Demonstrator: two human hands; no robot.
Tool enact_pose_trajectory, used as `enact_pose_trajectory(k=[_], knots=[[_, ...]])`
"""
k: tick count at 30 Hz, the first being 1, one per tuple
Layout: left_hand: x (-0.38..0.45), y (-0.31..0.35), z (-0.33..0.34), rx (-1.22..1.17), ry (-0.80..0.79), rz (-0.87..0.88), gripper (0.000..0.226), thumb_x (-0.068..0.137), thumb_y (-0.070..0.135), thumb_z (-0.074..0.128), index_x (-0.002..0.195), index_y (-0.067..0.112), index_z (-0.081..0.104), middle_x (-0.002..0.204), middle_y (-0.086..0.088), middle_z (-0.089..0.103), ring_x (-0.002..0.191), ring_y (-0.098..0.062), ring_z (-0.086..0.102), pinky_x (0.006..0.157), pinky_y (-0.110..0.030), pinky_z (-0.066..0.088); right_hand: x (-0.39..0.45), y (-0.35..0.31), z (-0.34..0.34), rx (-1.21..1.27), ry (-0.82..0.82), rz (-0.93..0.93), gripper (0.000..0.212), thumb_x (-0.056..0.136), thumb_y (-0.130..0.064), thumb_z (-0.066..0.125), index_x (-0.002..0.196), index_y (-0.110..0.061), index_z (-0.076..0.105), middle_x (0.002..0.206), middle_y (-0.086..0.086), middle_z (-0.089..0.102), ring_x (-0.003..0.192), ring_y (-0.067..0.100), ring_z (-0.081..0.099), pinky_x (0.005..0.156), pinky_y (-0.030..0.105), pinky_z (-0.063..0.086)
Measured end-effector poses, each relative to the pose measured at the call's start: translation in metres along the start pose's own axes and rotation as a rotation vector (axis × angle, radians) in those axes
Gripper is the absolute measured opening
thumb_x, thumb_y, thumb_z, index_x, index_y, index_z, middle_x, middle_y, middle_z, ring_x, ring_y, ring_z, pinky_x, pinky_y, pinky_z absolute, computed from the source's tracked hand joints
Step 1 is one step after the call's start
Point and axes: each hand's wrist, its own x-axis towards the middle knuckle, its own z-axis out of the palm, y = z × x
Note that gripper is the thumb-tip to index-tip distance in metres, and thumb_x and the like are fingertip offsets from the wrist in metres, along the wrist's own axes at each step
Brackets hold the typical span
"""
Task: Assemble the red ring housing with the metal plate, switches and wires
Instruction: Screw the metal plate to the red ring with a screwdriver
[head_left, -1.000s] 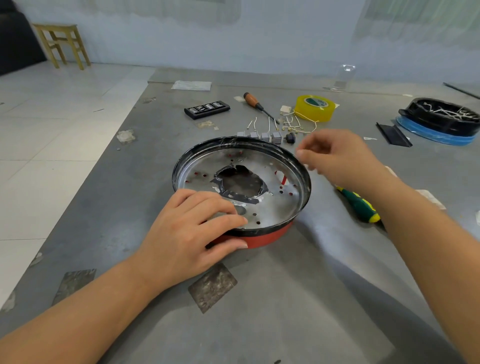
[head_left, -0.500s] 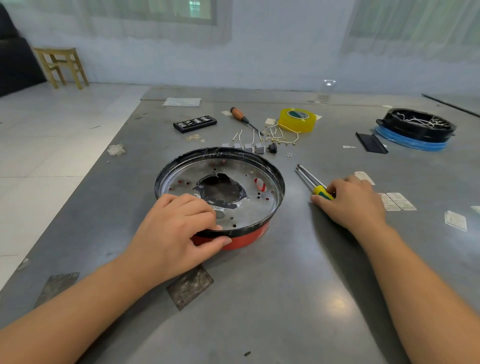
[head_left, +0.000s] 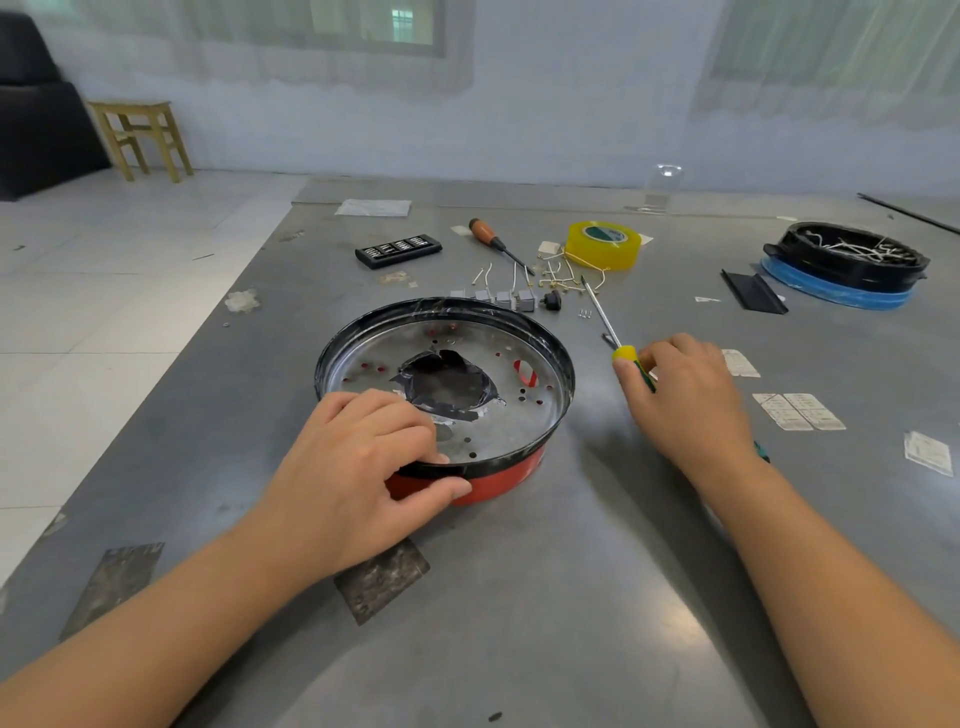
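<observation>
Steadying the red ring housing near the middle of the grey worktop, a person is curling the left hand over its black rim at about seven o'clock, fingers resting inside on the metal plate and thumb pressing the red wall, seemingly to keep the part from sliding. The plate is already sitting in the housing, its torn centre hole ringed with dark tape and small holes showing red beneath.

Beyond the housing at twelve o'clock, a row of grey switches is waiting beside loose wires, not yet fitted, with a black bit case, an orange-handled screwdriver and a roll of yellow tape lying farther back.

At three o'clock of the housing, the right hand is closing its fingers round the yellow-and-green screwdriver, whose shaft is pointing away toward the wires; the tool is probably being taken up for fastening. Two tiny screws are lying near its tip. Far right, a black tray of spare wires is sitting on a blue base.
</observation>
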Motion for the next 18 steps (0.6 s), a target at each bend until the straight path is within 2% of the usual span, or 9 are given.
enact_pose_trajectory(k=[2, 5, 7, 12, 15, 18], knots=[[-0.004, 0.003, -0.001, -0.024, 0.000, -0.047, 0.043, 0.095, 0.063, 0.057, 0.080, 0.026, 0.072, 0.096, 0.020, 0.067, 0.102, -0.011, 0.064, 0.097, -0.038, 0.042, -0.004, -0.009, -0.005, 0.124, -0.024, -0.056, 0.043, 0.100, -0.055, 0.041, 0.093, -0.017, 0.058, 0.089, 0.002, 0.060, 0.082, 0.026, 0.055, 0.069, 0.037, 0.044], [-0.007, 0.007, -0.001, -0.121, 0.025, -0.127, 0.042, 0.099, 0.059, 0.053, 0.080, 0.029, 0.074, 0.097, 0.022, 0.067, 0.106, -0.006, 0.063, 0.100, -0.041, 0.040, -0.010, -0.021, -0.011, 0.227, -0.077, -0.133, 0.043, 0.097, -0.064, 0.031, 0.105, -0.026, 0.050, 0.082, -0.006, 0.063, 0.071, 0.018, 0.060, 0.062, 0.039, 0.051], [-0.006, 0.008, -0.002, -0.182, 0.043, -0.178, 0.041, 0.100, 0.055, 0.051, 0.079, 0.030, 0.076, 0.099, 0.022, 0.068, 0.108, -0.006, 0.063, 0.102, -0.042, 0.039, -0.013, -0.027, -0.013, 0.245, -0.033, -0.222, 0.040, 0.099, -0.061, 0.034, 0.114, -0.029, 0.053, 0.085, -0.008, 0.064, 0.071, 0.012, 0.059, 0.063, 0.038, 0.053], [-0.007, 0.006, -0.003, -0.242, 0.032, -0.193, 0.044, 0.103, 0.050, 0.047, 0.090, 0.028, 0.083, 0.116, 0.022, 0.072, 0.123, -0.010, 0.060, 0.107, -0.047, 0.039, -0.014, -0.030, -0.016, 0.253, 0.053, -0.361, 0.046, 0.099, -0.058, 0.044, 0.122, -0.026, 0.066, 0.094, -0.005, 0.064, 0.077, 0.018, 0.058, 0.063, 0.036, 0.052], [-0.008, 0.005, -0.003, -0.229, 0.049, -0.152, 0.050, 0.106, 0.054, 0.043, 0.094, 0.027, 0.084, 0.119, 0.020, 0.072, 0.125, -0.013, 0.061, 0.107, -0.052, 0.040, -0.015, -0.031, -0.017, 0.312, 0.037, -0.398, 0.040, 0.097, -0.054, 0.054, 0.120, -0.026, 0.071, 0.095, -0.009, 0.060, 0.077, 0.011, 0.055, 0.064, 0.022, 0.046], [-0.008, 0.002, -0.004, -0.291, 0.169, -0.149, 0.049, 0.110, 0.047, 0.042, 0.096, 0.022, 0.082, 0.117, 0.014, 0.073, 0.121, -0.015, 0.064, 0.103, -0.054, 0.044, -0.017, -0.033, -0.019, 0.419, -0.010, -0.406, 0.028, 0.097, -0.042, 0.063, 0.117, -0.026, 0.074, 0.094, -0.013, 0.061, 0.083, 0.005, 0.058, 0.068, 0.011, 0.041]])
